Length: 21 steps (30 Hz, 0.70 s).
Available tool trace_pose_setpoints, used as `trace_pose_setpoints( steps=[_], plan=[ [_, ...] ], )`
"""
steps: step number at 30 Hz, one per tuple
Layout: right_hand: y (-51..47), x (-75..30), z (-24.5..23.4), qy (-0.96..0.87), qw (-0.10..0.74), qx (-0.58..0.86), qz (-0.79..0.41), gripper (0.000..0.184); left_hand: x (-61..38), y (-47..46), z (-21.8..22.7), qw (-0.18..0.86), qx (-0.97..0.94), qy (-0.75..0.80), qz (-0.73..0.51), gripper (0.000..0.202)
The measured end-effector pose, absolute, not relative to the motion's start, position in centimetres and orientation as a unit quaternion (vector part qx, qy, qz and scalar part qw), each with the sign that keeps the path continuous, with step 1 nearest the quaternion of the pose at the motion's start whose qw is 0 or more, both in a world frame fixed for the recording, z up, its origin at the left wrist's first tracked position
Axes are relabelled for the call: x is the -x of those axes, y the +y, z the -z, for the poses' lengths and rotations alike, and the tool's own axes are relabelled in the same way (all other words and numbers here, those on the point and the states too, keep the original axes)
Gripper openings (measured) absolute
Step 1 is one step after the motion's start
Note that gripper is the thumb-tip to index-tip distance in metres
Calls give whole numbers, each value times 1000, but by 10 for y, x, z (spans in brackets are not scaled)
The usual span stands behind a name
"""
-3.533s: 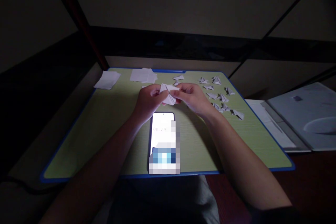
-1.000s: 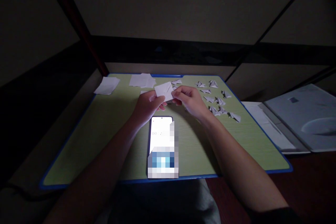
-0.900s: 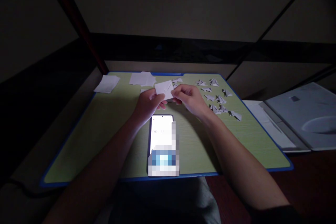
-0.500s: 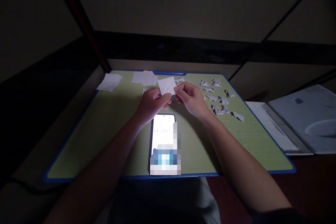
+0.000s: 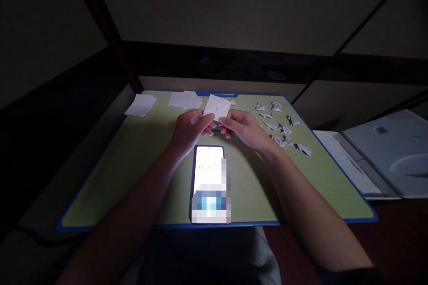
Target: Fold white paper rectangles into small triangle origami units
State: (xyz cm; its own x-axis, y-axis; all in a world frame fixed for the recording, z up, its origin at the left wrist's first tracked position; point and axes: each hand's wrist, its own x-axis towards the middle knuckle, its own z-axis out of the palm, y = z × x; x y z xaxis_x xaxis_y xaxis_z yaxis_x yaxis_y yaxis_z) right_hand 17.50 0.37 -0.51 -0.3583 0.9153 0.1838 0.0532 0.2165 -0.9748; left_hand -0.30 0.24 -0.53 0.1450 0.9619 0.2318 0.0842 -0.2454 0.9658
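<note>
Above the middle of the table, a small white sheet of paper (image 5: 217, 106) is held up between both hands. My left hand (image 5: 192, 129) pinches its lower left edge, thumb on the near face. At the lower right corner my right hand (image 5: 244, 128) grips the same paper between thumb and fingers. A short dark line, perhaps a crease or slit, shows on the paper's face. Below the hands lies a lit phone (image 5: 209, 173) with timer digits on its screen; part of it is blurred out.
The green table (image 5: 127, 178) has a blue rim. Several folded paper pieces (image 5: 276, 106) are scattered at its right. Paper sheets (image 5: 185, 99) lie at the back, with another stack (image 5: 140, 105) at the far left. A whitish panel-like object (image 5: 388, 151) stands beyond the right edge.
The paper has been turned in my hands, and its diagonal folded edges no longer show. My right hand has shifted slightly down to its lower corner.
</note>
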Motion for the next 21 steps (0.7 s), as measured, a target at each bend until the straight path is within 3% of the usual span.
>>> trace_pose_setpoints(
  steps=[16, 21],
  plan=[
    [3, -170, 11, -633, 461, 353, -512, 16, 4, 2, 5, 497, -625, 399, -451, 22],
    [1, -168, 9, -640, 444, 357, -516, 19, 4, 0, 2, 495, -634, 403, -437, 19]
  ],
)
